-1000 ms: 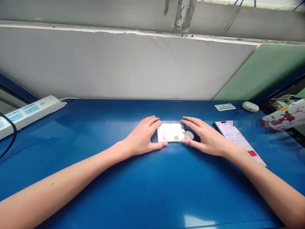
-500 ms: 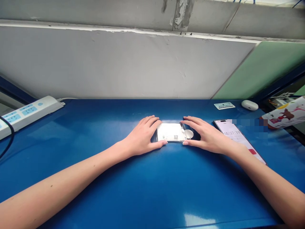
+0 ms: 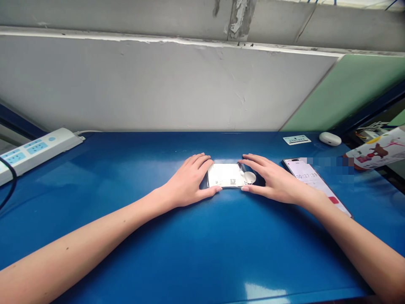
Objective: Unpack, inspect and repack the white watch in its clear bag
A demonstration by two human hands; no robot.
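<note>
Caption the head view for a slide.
Left hand and right hand flank a flat white-faced item on a blue tabletop.

Around one blue bench (image 3: 202, 245) I counted two bare hands (image 3: 190, 180), one white packet (image 3: 225, 175), one white disc (image 3: 249, 177), one phone (image 3: 311, 181), one small card (image 3: 296, 140), one rounded white case (image 3: 330, 139), one power strip (image 3: 53, 145), one black cable (image 3: 14, 180) and one picture-printed package (image 3: 376, 150).

glossy smooth tabletop (image 3: 202, 245), shiny packet (image 3: 224, 175), matt wall panel (image 3: 158, 88), smooth plastic power strip (image 3: 50, 146)
</note>
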